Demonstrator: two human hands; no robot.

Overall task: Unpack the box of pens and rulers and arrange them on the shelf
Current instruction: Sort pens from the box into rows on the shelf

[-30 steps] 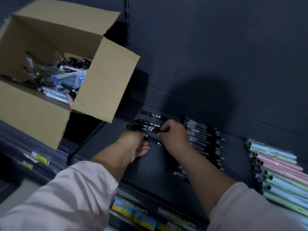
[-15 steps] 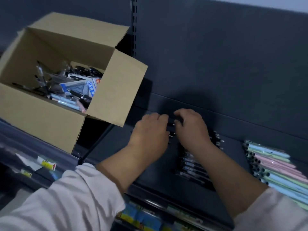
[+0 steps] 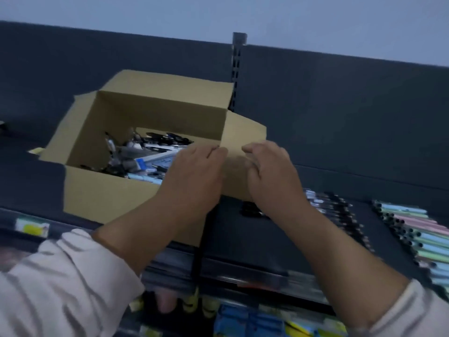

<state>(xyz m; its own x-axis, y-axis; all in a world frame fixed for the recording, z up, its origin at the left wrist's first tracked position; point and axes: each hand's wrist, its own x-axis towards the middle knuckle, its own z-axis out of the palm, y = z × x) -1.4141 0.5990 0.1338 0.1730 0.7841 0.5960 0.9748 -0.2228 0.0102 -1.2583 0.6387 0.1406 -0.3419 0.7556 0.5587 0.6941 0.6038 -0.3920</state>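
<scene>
Box (image 3: 102, 200) of pens, where does it sit from the hands?

Right in front of them and out to the left, open, flaps spread. The left hand (image 3: 194, 176) hovers over its near right corner, fingers bent forward at the rim

Holding anything?

Cannot tell. Something small glints at its fingertips (image 3: 213, 152), too blurred to name. The right hand (image 3: 272, 176) hangs just beside it, in front of the box's right flap (image 3: 243, 132), fingers loosely curled, nothing seen in them. Whether it touches the flap I cannot tell

And the pens?

A jumble of loose pens (image 3: 155, 152) lies in the box, just beyond the left hand's fingers. Below and right of the right hand, black pens (image 3: 335, 210) lie in a row on the dark shelf (image 3: 243, 237). Farther right, well apart from both hands, pastel pens (image 3: 418, 229) lie side by side

Behind it all?

A dark back panel (image 3: 340, 117), with a slotted upright (image 3: 237, 69) above the box. Nearer than the hands, pale sleeves (image 3: 60, 283) cover the arms
</scene>
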